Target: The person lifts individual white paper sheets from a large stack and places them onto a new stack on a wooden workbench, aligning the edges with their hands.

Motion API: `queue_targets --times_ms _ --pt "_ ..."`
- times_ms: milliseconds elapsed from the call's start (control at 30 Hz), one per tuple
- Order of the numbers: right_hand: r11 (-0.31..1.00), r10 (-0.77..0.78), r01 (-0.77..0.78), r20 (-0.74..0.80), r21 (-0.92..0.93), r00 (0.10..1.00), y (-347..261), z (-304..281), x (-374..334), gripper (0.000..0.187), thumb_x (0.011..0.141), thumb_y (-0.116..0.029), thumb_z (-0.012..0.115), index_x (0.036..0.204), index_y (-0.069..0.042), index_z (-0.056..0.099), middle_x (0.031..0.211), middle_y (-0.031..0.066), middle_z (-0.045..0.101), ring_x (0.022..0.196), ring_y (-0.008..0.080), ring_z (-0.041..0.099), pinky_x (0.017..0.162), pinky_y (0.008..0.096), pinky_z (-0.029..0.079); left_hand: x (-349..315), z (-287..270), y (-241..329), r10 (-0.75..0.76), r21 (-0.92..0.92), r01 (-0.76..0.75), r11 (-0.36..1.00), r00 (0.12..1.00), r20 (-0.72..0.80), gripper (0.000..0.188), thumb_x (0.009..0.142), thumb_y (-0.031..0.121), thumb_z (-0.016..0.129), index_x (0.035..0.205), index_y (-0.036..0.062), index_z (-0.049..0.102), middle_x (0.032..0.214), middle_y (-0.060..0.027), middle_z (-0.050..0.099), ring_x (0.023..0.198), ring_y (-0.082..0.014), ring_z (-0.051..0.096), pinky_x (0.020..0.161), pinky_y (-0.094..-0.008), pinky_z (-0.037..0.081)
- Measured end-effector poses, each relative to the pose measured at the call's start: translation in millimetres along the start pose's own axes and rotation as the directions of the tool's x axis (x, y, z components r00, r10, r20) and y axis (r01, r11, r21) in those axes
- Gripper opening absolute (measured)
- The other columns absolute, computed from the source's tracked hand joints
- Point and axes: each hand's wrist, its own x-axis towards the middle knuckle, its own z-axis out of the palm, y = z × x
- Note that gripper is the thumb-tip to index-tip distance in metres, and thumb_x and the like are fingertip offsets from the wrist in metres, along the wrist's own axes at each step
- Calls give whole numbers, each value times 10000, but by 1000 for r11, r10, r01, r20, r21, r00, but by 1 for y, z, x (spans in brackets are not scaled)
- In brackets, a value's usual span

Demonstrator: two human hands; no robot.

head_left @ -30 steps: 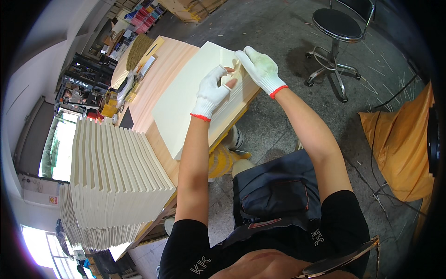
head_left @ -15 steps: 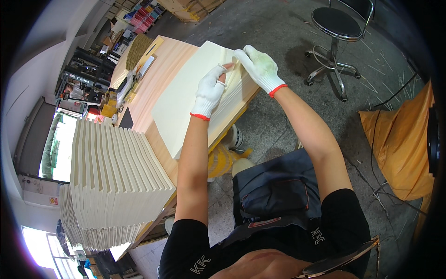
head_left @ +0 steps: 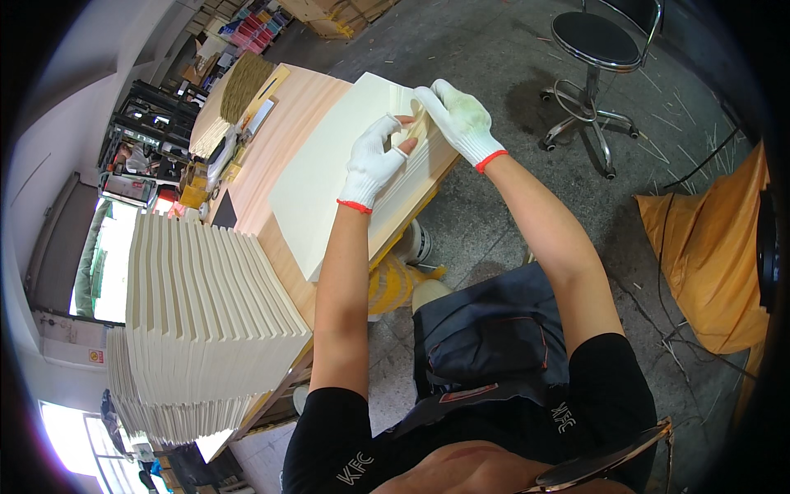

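A stack of large cream paper sheets (head_left: 329, 177) lies on the wooden table, its near right edge fanned and lifted. My right hand (head_left: 461, 122), in a white knitted glove with a red cuff, holds the raised edge of the sheets near the far corner. Its fingers are pressed together, and the palm side is hidden. Beside it, over the same edge, is my left hand (head_left: 374, 166) in a matching glove with bare thumb and fingertip. That thumb and finger stand apart, with the curled edges just beyond them.
Tall piles of folded cream paper (head_left: 206, 288) stand on the table's left. Farther along the wooden tabletop (head_left: 300, 107) are a brown stack (head_left: 245, 86) and small tools. A wheeled black stool (head_left: 597, 41) stands at right, near an orange cover (head_left: 708, 247). Cables cross the floor.
My left thumb and finger have spread apart from a closer pinch at the sheet edges. My right hand has stayed in place on the lifted edge.
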Motion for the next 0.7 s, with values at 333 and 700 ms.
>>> queue_targets --times_ms 333,700 --pt "998 25 -25 1 62 1000 1 -2 -1 492 987 -555 435 966 -94 606 882 193 674 866 397 654 758 470 480 1 -2 3 -10 109 5 994 999 49 290 889 169 693 1158 67 660 1088 -111 695 1006 -181 615 910 -311 470" --pt "998 30 -30 -2 55 1000 -2 -2 -2 488 982 -552 446 979 -94 615 878 189 674 864 391 658 761 466 482 1 -3 4 -50 77 47 996 998 31 303 868 172 708 1154 77 670 1077 -102 690 973 -183 624 872 -314 481"
